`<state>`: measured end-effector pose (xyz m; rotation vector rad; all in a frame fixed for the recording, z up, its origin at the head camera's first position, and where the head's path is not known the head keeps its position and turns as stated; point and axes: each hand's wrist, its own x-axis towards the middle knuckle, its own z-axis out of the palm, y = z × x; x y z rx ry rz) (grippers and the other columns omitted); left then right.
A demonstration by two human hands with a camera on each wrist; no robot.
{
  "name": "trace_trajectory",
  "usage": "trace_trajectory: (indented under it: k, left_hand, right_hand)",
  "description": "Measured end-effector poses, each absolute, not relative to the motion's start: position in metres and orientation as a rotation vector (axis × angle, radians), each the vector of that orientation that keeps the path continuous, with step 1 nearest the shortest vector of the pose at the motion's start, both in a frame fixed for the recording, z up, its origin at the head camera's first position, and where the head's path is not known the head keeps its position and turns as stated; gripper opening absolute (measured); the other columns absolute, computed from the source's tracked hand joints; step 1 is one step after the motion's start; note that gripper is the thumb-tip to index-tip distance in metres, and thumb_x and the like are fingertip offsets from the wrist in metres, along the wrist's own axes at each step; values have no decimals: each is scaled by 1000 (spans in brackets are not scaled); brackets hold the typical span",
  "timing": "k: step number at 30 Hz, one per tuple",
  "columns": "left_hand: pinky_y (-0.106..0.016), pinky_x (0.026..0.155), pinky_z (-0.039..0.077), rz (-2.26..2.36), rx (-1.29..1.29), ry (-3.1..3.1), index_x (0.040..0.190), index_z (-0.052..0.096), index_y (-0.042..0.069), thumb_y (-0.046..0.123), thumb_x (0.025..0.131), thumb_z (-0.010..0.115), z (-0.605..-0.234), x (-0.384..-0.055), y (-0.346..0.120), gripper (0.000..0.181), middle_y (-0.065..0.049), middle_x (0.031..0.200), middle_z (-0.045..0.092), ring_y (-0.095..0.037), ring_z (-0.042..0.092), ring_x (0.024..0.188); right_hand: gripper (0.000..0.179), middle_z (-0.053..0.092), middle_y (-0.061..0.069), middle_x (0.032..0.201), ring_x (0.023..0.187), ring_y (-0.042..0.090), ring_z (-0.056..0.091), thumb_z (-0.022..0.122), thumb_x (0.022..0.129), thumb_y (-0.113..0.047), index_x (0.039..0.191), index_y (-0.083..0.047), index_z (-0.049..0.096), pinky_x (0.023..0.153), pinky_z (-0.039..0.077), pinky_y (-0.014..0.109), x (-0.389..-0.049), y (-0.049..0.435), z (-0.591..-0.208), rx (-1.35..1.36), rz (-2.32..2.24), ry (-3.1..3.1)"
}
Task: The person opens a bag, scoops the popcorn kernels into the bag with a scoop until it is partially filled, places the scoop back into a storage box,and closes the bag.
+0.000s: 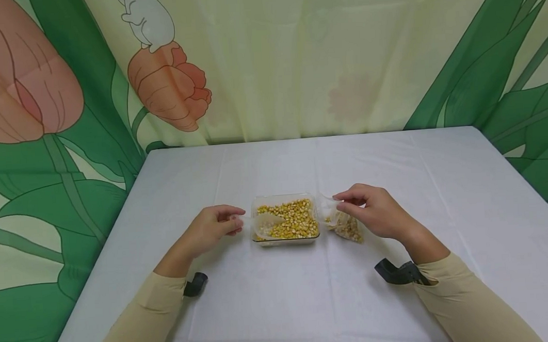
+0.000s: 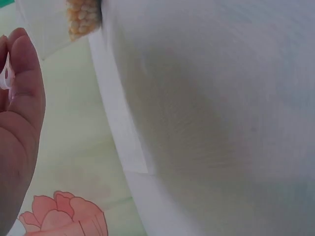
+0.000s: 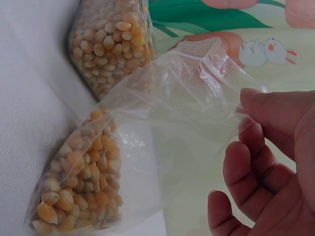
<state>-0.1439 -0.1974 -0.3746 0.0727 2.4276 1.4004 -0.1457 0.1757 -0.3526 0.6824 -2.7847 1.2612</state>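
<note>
A clear rectangular container (image 1: 287, 241) on the table holds a layer of yellow corn kernels (image 1: 300, 218). My left hand (image 1: 210, 229), at the container's left side, pinches the handle of a translucent scoop (image 1: 266, 224), whose bowl overlaps the kernels. In the left wrist view, a pale piece of the handle shows between the fingers (image 2: 27, 64). To the right of the container, my right hand (image 1: 373, 209) pinches the top edge of a clear zip bag (image 3: 182, 93) between thumb and forefinger. Corn kernels (image 3: 88, 182) fill the bag's lower part, and its zip end leans up toward the hand.
A white cloth covers the table (image 1: 280, 294). Behind it hangs a curtain (image 1: 268, 63) printed with flowers, leaves and a white rabbit. Black wrist-camera mounts (image 1: 400, 273) sit at the cuffs of both beige sleeves (image 1: 471, 300).
</note>
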Motion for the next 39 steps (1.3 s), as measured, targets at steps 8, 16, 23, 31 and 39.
trace_trajectory:
  k: [8,16,23,31,39]
  left_hand:
    - [-30,80,58,1553,80,2274,123,63,-10,5,96,66,-379,-145,-202,31,-18,105,70,-17,68,86]
    - [-26,77,58,1683,10,2162,123,59,-17,-1,97,63,-384,-144,-200,31,-15,97,69,-12,66,80]
    - [-23,75,57,1754,31,2092,124,54,-20,-4,97,60,-386,-145,-197,32,-10,92,69,-9,65,79]
    - [-22,73,57,1805,23,2023,122,52,-22,-7,97,59,-389,-145,-192,30,-6,87,68,-8,65,77]
    - [-22,74,56,1836,25,1975,125,49,-21,-4,100,56,-389,-144,-194,31,-10,93,67,-9,65,81]
  right_hand:
    - [20,67,-2,94,89,19,62,70,95,-10,113,-4,74,73,53,28,-146,177,-353,703,1268,-2775]
    - [19,67,-2,93,88,19,62,70,95,-10,113,-4,75,72,53,28,-146,176,-354,694,1263,-2776]
    - [19,66,-2,92,87,19,62,69,95,-8,112,-4,75,71,53,28,-147,177,-356,690,1268,-2775]
    - [18,65,-2,92,88,19,61,69,95,-8,112,-4,75,71,53,28,-147,178,-356,684,1281,-2783]
    - [19,66,-2,93,88,18,61,69,95,-9,113,-5,75,72,53,28,-146,177,-354,683,1275,-2783]
